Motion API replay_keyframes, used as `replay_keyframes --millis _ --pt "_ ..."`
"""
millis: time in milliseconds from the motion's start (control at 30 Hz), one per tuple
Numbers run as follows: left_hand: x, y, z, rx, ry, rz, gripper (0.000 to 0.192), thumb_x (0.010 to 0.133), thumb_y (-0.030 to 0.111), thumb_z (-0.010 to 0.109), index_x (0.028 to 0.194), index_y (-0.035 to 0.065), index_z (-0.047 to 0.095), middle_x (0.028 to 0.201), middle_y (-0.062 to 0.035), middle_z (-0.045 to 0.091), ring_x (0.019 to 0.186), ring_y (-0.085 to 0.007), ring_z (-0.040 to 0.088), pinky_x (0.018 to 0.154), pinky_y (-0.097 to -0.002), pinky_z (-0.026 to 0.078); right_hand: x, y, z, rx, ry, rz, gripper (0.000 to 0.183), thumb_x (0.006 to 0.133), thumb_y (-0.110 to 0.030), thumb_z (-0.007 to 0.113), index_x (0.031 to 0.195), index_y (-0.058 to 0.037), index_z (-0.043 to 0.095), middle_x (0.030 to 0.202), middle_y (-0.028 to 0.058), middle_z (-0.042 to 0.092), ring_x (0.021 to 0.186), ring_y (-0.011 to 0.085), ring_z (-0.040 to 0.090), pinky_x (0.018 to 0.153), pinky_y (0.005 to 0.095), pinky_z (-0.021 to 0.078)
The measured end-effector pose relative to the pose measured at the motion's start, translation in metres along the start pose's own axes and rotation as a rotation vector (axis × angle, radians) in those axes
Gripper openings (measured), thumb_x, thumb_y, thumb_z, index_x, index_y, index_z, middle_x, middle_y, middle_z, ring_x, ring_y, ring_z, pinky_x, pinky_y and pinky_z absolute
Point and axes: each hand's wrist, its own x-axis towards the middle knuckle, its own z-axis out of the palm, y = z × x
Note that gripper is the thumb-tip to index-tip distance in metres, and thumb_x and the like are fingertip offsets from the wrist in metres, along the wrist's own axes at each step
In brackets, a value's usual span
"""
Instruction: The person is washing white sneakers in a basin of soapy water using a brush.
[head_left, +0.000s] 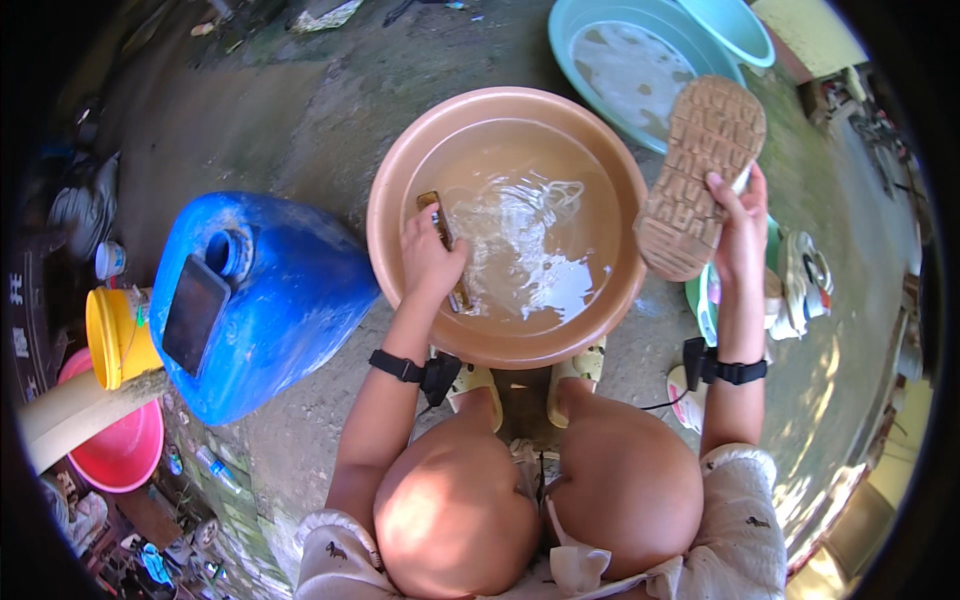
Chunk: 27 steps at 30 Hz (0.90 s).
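Observation:
My right hand (739, 225) holds up a shoe (697, 165), its tan treaded sole turned to the camera, beside the right rim of a brown plastic basin (390, 150). The shoe's upper is mostly hidden. At the basin's left side, my left hand (433, 255) grips a narrow brush (437, 214) above the water; the palm covers its middle. Murky water (487, 150) with ripples fills part of the basin, and a pale shoelace (564, 196) shows in it.
A blue plastic jerrycan (300, 262) with a phone (196, 315) on it lies left. A turquoise basin (562, 45) of sudsy water stands beyond, upper right. White shoes (799, 285) sit right; a yellow bucket (105, 337) and a pink basin (127, 450) are far left.

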Motion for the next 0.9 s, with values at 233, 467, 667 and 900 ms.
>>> replay_keyframes --millis 233,467,667,900 --pt "-0.002 -0.012 0.004 0.064 -0.082 -0.028 0.063 0.077 0.022 0.066 0.134 0.0044 0.046 0.127 -0.0229 0.052 0.122 -0.0399 0.047 0.108 -0.0442 0.036 0.019 -0.064 -0.152 -0.229 0.187 -0.069 0.066 0.083 -0.004 0.07 0.138 0.0013 0.034 0.122 0.0156 0.06 0.111 0.0238 0.06 0.097 0.0369 0.0486" --pt "-0.004 -0.011 0.016 0.077 -0.107 -0.017 0.066 0.077 0.02 0.068 0.137 0.0057 0.044 0.128 -0.0224 0.049 0.121 -0.041 0.047 0.107 -0.0452 0.036 0.006 -0.117 -0.261 -0.796 0.457 -0.065 0.078 0.077 -0.011 0.077 0.141 0.0033 0.034 0.121 0.0162 0.06 0.108 0.0235 0.06 0.093 0.0351 0.0497" --pt "-0.004 -0.01 0.015 0.118 -0.12 -0.038 0.066 0.076 0.019 0.069 0.137 0.007 0.045 0.13 -0.0224 0.048 0.12 -0.0411 0.048 0.107 -0.0455 0.037 0.008 -0.099 -0.236 -0.737 0.335 0.057 0.071 0.08 -0.009 0.073 0.141 0.0016 0.038 0.12 0.0181 0.061 0.102 0.0234 0.064 0.087 0.0333 0.0529" --pt "-0.007 -0.015 0.02 0.116 -0.138 -0.009 0.066 0.076 0.019 0.069 0.137 0.0068 0.044 0.128 -0.0231 0.049 0.118 -0.0416 0.049 0.105 -0.0463 0.039 0.078 -0.035 -0.219 -1.545 0.081 0.324 0.073 0.065 -0.035 0.076 0.131 -0.0105 0.058 0.118 0.0253 0.064 0.11 0.037 0.063 0.096 0.0389 0.0485"
